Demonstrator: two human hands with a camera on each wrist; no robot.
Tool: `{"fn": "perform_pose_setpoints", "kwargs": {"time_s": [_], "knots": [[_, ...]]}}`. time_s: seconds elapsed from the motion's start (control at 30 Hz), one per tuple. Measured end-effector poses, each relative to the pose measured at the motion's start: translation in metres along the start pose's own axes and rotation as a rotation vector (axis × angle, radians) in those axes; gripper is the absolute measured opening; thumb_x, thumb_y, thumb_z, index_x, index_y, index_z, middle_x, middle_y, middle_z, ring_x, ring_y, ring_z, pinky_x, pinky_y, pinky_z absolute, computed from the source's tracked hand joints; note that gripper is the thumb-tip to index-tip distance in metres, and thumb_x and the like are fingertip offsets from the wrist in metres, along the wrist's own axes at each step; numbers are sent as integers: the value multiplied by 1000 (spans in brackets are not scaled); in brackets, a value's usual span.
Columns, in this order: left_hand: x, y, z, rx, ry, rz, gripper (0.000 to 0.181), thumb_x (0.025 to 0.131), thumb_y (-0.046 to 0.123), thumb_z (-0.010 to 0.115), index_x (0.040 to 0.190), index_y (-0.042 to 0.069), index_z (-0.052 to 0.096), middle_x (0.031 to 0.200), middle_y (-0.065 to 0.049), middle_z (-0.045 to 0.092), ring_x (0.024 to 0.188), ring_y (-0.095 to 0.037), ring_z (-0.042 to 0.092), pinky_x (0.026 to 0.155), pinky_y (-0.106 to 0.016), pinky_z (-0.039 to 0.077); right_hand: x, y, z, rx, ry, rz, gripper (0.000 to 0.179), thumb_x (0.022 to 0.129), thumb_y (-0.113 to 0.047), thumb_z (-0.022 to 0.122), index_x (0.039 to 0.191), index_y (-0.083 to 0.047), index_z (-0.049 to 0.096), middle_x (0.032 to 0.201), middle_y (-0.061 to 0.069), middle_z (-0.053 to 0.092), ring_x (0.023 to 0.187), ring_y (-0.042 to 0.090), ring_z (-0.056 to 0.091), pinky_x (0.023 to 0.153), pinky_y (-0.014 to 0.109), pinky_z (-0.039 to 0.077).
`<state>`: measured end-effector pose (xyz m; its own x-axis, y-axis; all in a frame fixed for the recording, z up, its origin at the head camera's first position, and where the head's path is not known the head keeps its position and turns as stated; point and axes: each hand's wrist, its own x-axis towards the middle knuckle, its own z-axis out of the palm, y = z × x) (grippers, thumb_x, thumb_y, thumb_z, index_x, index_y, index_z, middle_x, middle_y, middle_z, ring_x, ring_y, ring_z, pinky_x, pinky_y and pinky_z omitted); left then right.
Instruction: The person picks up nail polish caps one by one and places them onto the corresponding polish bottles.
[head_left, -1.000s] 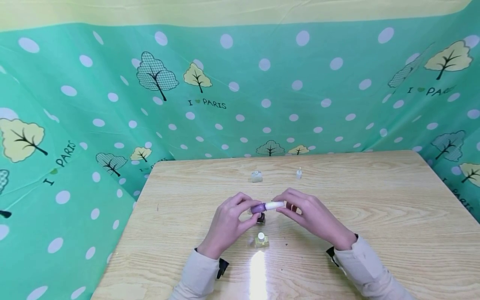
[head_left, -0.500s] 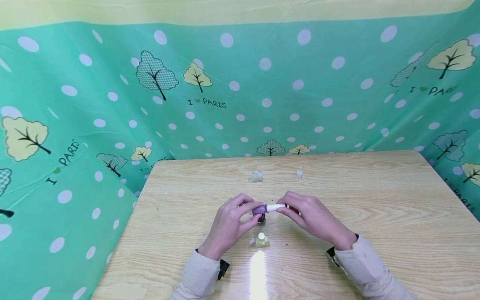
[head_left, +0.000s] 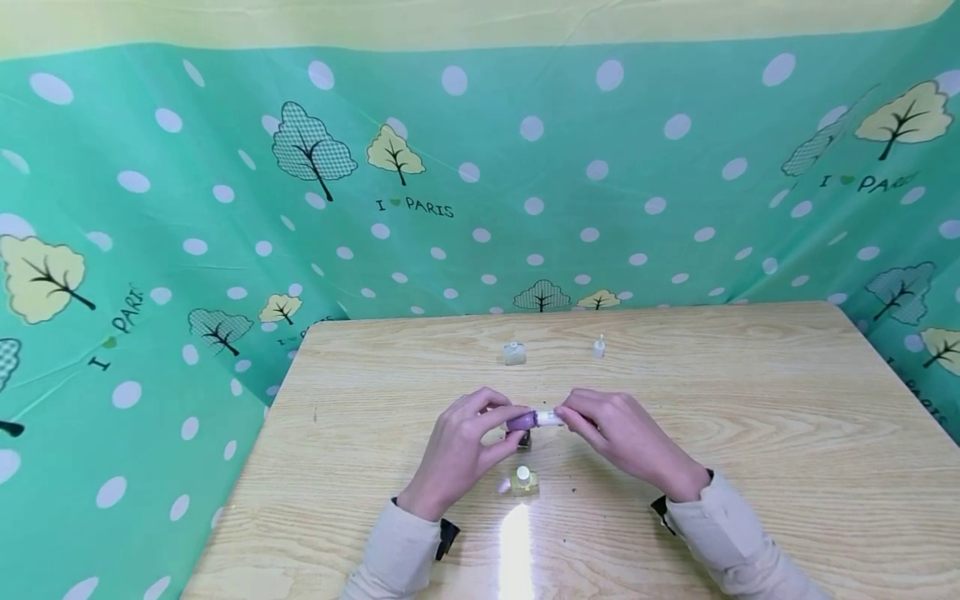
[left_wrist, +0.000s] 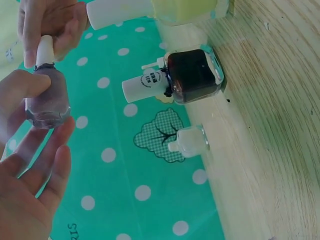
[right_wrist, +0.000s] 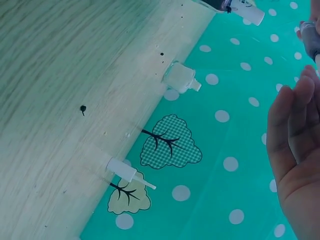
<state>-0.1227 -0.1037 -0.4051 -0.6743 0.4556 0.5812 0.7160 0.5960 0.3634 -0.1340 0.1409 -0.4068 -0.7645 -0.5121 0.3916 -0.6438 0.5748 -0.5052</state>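
My left hand (head_left: 456, 450) holds a purple nail polish bottle (head_left: 521, 422) on its side above the table, pinched between thumb and fingers. Its white cap (head_left: 547, 418) points right, and my right hand (head_left: 618, 427) pinches the far end. In the left wrist view the cap sits on the neck of the bottle (left_wrist: 48, 97). Below the hands stands a dark nail polish bottle (left_wrist: 192, 75) with a white cap, mostly covered in the head view. Nearer the front is a yellow nail polish bottle (head_left: 525, 482), also white-capped.
Toward the back of the wooden table (head_left: 750, 400) stands an uncapped clear bottle (head_left: 513, 355). To its right, a white brush cap (head_left: 598, 347) stands with its brush pointing up. Small dark specks dot the tabletop. A green polka-dot cloth (head_left: 465, 250) hangs behind and at the sides.
My right fingers have moved left along the cap, covering more of its end. The purple bottle has shifted slightly right in my left hand's hold. The table items stay put.
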Motion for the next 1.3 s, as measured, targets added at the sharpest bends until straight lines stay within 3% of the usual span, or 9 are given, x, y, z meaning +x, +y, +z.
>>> {"fn": "perform_pose_setpoints", "kwargs": {"time_s": [0.1,0.27,0.43,0.57,0.93,1.3], "knots": [[0,-1,0,-4,0,-2,21,82,16,81,103,16,77,98,7,67,80,-8,62,69,-18,52,-1,0,0,23,16,-3,10,98,-23,63,102,-19,71,77,-17,55,59,-6,43,50,15,42],[-1,-2,0,0,-4,-20,19,83,16,79,102,15,77,96,7,66,74,-8,59,64,-16,48,-2,1,-1,33,47,-52,27,90,-21,73,117,-16,69,83,-15,60,66,-5,50,53,14,45],[-2,-2,1,5,-11,-24,20,83,17,79,103,16,77,97,7,66,75,-8,59,65,-17,47,-3,2,0,33,86,-105,22,87,-12,75,108,-17,71,87,-13,64,67,-3,52,54,13,46],[-2,-2,2,6,1,-13,21,81,14,81,102,15,77,97,7,67,75,-9,60,65,-17,48,-4,2,0,30,98,-109,17,88,-13,75,104,-18,72,84,-13,64,65,-3,51,53,12,45],[-1,-1,4,26,18,5,24,80,14,83,103,15,77,99,6,67,82,-7,62,68,-18,51,-5,-2,-1,59,31,24,4,94,-21,68,96,-19,72,74,-17,54,58,-4,44,49,16,43],[1,0,5,53,38,45,31,76,13,86,105,18,78,99,5,68,83,-9,63,71,-18,53,-6,0,-4,139,-48,88,17,101,-25,59,85,-26,67,69,-17,48,53,-2,37,46,18,37]]}}
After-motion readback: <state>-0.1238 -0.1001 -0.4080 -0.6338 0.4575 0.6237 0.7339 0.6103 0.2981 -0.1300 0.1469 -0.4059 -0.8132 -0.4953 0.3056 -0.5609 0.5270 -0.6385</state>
